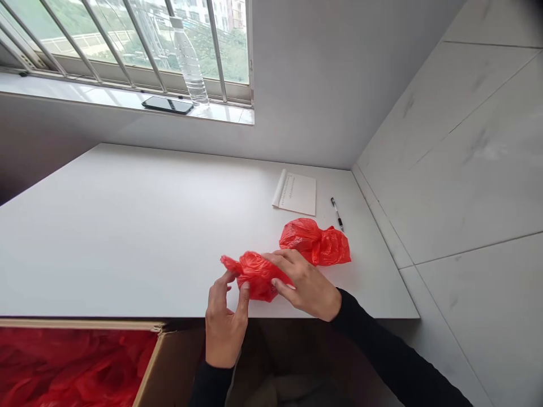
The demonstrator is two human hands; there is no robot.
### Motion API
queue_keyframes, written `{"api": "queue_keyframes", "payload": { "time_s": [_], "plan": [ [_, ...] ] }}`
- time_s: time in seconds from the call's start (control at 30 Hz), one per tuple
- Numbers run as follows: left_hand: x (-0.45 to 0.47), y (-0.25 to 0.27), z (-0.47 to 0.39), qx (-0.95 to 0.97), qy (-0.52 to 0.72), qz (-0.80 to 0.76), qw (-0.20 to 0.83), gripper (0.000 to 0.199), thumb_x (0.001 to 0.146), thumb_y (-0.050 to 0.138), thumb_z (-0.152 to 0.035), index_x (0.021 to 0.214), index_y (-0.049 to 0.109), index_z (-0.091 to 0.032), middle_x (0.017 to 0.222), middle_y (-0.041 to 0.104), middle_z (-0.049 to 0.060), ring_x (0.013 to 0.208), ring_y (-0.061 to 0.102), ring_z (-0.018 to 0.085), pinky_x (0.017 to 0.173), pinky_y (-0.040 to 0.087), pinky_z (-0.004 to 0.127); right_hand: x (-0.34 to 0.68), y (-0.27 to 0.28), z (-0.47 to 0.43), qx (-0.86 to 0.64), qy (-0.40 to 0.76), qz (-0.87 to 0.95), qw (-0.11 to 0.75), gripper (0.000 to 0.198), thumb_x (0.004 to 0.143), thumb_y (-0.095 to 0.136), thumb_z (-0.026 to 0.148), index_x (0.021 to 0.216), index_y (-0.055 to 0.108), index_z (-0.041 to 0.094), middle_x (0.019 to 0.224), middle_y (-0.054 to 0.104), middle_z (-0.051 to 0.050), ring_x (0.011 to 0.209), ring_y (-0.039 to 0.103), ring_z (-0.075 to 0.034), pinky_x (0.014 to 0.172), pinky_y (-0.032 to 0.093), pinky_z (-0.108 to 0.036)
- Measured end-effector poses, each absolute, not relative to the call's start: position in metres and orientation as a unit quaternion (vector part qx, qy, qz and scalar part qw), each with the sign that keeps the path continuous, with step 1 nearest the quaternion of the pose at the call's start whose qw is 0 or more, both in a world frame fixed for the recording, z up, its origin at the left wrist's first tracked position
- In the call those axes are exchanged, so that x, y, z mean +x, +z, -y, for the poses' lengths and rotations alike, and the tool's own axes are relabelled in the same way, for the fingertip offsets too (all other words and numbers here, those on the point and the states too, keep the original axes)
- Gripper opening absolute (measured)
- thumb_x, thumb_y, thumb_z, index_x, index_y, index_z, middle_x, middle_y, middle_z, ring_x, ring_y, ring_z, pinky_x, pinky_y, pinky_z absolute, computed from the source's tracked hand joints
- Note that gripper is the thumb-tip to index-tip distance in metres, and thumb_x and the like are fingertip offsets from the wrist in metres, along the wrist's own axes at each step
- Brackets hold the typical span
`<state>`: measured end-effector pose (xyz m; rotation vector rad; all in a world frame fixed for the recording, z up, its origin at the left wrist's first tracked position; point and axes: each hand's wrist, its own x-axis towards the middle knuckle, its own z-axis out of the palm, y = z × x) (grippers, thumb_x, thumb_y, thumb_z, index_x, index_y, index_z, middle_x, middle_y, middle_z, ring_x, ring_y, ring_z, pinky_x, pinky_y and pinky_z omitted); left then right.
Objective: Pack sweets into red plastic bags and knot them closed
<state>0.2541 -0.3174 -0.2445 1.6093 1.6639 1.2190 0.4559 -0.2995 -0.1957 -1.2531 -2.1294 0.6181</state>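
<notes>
A crumpled red plastic bag point(258, 277) lies near the front edge of the white table, between my two hands. My left hand point(227, 314) grips its left side, thumb in front and fingers behind near a twisted end. From the right, my right hand point(299, 280) holds the other side between thumb and fingers. What is inside the bag, if anything, cannot be made out. Just behind my right hand rests a second red plastic bag point(316, 240), gathered in at its middle and partly covered by my fingers.
Behind the bags are a notepad point(299, 193) and a pen point(337, 213) on the table point(127, 226). A cardboard box point(159, 362) full of red plastic stands at lower left. On the windowsill are a phone point(167, 104) and a water bottle point(189, 65). A tiled wall point(466, 169) borders the right.
</notes>
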Motion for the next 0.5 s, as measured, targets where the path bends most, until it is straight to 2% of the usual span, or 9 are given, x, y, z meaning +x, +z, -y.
{"api": "queue_keyframes", "payload": {
  "time_s": [0.13,0.2,0.3,0.4,0.5],
  "plan": [
    [0.247,-0.248,0.32,0.547,0.465,-0.634,0.287,0.036,0.095,0.063,-0.046,0.126,0.054,-0.029,0.124,0.067,0.005,0.108,0.066,0.025,0.083,0.056,0.037,0.476,-0.197,0.296,-0.495,0.215,0.785,0.304,0.056,0.098,0.052,0.019,0.153,0.044,0.029,0.14,0.058,-0.009,0.133,0.053,-0.027,0.112,0.049,-0.051],
    [0.246,-0.248,0.321,0.545,0.466,-0.632,0.294,0.032,0.095,0.062,-0.045,0.121,0.053,-0.028,0.122,0.066,0.005,0.109,0.065,0.024,0.083,0.056,0.037,0.49,-0.204,0.289,-0.547,0.162,0.774,0.274,0.051,0.1,0.051,0.023,0.15,0.048,0.028,0.143,0.057,-0.009,0.136,0.05,-0.029,0.118,0.041,-0.057],
    [0.248,-0.25,0.323,0.577,0.438,-0.621,0.299,0.031,0.094,0.063,-0.044,0.12,0.058,-0.029,0.122,0.065,0.005,0.111,0.063,0.026,0.091,0.053,0.042,0.514,-0.226,0.278,-0.607,0.11,0.762,0.2,0.045,0.097,0.057,0.028,0.142,0.059,0.031,0.147,0.054,-0.01,0.141,0.046,-0.034,0.122,0.025,-0.068],
    [0.249,-0.254,0.326,0.612,0.414,-0.607,0.293,0.034,0.093,0.065,-0.042,0.125,0.06,-0.03,0.12,0.066,0.005,0.11,0.062,0.027,0.095,0.051,0.045,0.538,-0.243,0.276,-0.638,0.101,0.741,0.186,0.037,0.096,0.055,0.023,0.13,0.069,0.03,0.143,0.058,-0.011,0.137,0.051,-0.036,0.118,0.023,-0.075],
    [0.25,-0.255,0.328,0.624,0.416,-0.601,0.277,0.029,0.096,0.062,-0.04,0.123,0.06,-0.029,0.118,0.066,0.005,0.109,0.061,0.026,0.095,0.051,0.044,0.549,-0.239,0.284,-0.666,0.084,0.715,0.197,0.037,0.098,0.05,0.023,0.128,0.07,0.021,0.139,0.059,-0.017,0.135,0.052,-0.039,0.115,0.021,-0.079]
  ]
}}
